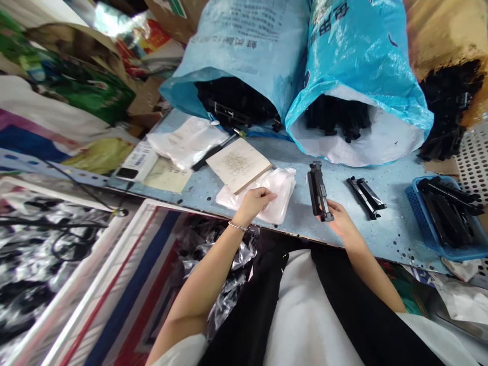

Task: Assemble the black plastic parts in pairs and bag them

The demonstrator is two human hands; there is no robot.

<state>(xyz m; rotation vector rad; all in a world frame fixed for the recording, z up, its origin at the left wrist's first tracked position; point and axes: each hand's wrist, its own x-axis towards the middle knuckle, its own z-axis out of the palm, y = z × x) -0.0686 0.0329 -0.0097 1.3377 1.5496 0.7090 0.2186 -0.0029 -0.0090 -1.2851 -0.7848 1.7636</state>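
My left hand [254,204] rests on a stack of thin clear plastic bags [282,189], its thumb and fingers pinched together on the top bag. A square, speckled board [238,163] lies over the far left part of the stack. In my right hand [340,219] is a black plastic clip-like part [318,190], gripped at its near end and pointing away from me. It seems to be more than one long piece side by side. To the right of it, two similar black parts [366,197] lie on the blue table [396,223].
Two blue sacks, one pale [244,51] and one bright [362,56], lie open toward me with black parts inside. A blue basket [427,239] of black parts stands at the right. More plastic bags [186,140] lie at the left, and a striped bag [125,290] of wrapped items below.
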